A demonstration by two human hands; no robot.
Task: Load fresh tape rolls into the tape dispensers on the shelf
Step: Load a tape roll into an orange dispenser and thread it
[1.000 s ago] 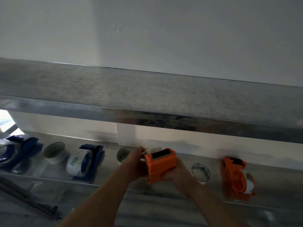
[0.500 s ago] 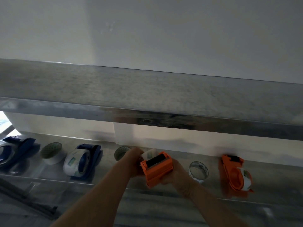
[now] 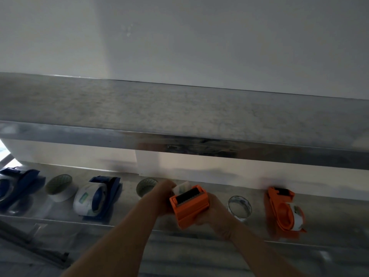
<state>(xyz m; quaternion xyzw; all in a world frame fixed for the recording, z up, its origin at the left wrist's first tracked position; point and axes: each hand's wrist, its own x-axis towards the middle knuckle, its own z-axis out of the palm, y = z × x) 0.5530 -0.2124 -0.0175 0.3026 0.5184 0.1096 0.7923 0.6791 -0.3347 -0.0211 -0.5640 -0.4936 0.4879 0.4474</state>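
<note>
Both my hands hold an orange tape dispenser (image 3: 189,205) just above the lower steel shelf (image 3: 329,222). My left hand (image 3: 162,191) grips its left side, where a white tape roll (image 3: 182,187) pokes out behind the toothed blade. My right hand (image 3: 214,214) wraps under and around its right side. A second orange dispenser (image 3: 283,210) with a roll in it lies to the right. Two blue dispensers (image 3: 99,196) (image 3: 15,186) with rolls stand at the left.
Loose tape rolls lie on the shelf: a white one (image 3: 60,188), a green-cored one (image 3: 144,185) behind my left hand, and a clear one (image 3: 239,206) right of my right hand. An upper steel shelf (image 3: 179,120) overhangs the row closely.
The dispenser in my hands has shifted slightly left and tilted, and the view has drifted a little. My grip on it looks the same.
</note>
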